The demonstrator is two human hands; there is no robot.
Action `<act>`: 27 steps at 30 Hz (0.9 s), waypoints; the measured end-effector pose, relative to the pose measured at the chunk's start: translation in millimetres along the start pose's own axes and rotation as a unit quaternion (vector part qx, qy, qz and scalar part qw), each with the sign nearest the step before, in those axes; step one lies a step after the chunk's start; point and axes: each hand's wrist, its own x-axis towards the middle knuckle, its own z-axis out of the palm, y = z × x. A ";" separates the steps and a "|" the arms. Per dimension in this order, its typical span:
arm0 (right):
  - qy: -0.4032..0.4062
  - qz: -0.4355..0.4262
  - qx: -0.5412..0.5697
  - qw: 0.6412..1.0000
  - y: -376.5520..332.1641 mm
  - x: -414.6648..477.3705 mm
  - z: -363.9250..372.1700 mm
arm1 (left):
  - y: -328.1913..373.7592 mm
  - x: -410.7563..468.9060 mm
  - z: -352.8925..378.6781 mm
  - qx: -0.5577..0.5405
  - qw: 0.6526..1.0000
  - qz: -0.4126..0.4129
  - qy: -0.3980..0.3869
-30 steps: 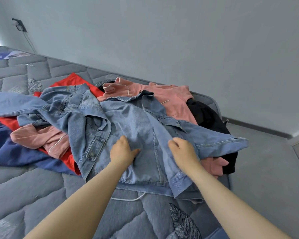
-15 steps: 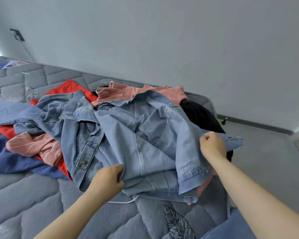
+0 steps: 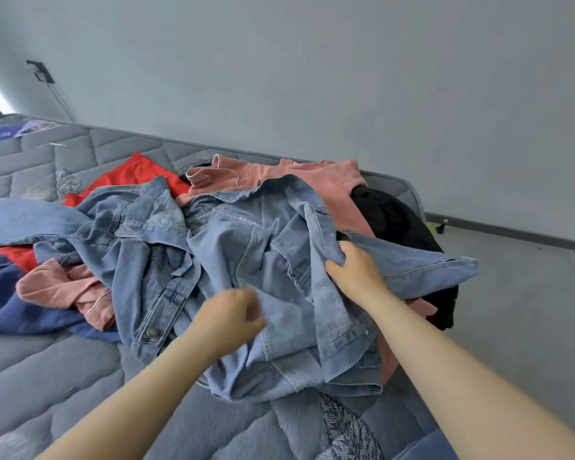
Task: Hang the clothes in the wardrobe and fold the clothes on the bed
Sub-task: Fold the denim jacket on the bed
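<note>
A light blue denim jacket [image 3: 246, 247] lies crumpled on top of a pile of clothes on the grey quilted mattress [image 3: 47, 376]. My right hand [image 3: 356, 273] grips a fold of the jacket near its right sleeve, which sticks out over the bed's edge. My left hand [image 3: 233, 318] has its fingers curled and pinches the denim near the jacket's lower middle. Under the jacket lie a pink garment [image 3: 279, 174], a red one [image 3: 130, 175], a black one [image 3: 399, 224] and a dark blue one [image 3: 20, 310].
A grey wall runs behind the bed, with a socket and cable [image 3: 40, 73] at the upper left. Grey floor [image 3: 518, 310] lies to the right of the mattress, with a small dark object [image 3: 440, 226] near the skirting. Another denim piece [image 3: 14, 224] stretches to the left.
My right hand moved left from the sleeve end to a fold nearer the jacket's body. My left hand rose from the bottom hem to the jacket's lower middle. The jacket is more bunched.
</note>
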 end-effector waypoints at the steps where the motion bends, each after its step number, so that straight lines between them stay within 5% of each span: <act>1: 0.005 -0.013 0.008 1.000 3.2 -3.3 0.5 | 2.3 9.7 -2.8 -0.029 0.997 0.008 0.066; 5: 0.036 -0.008 -0.010 0.999 34.0 -32.6 -11.7 | 4.9 54.5 -3.1 -0.041 0.980 0.027 0.195; 13: 0.058 0.100 -0.070 0.991 103.9 -82.8 -35.2 | 12.8 125.3 13.1 0.088 0.992 -0.053 0.078; 19: 0.007 0.103 -0.113 0.988 90.6 -81.0 -29.5 | 0.2 110.4 21.3 0.172 0.980 -0.032 0.097; 27: -0.010 -0.104 -0.091 0.990 33.9 -73.3 0.0 | -24.9 0.4 45.3 0.016 0.988 0.001 0.156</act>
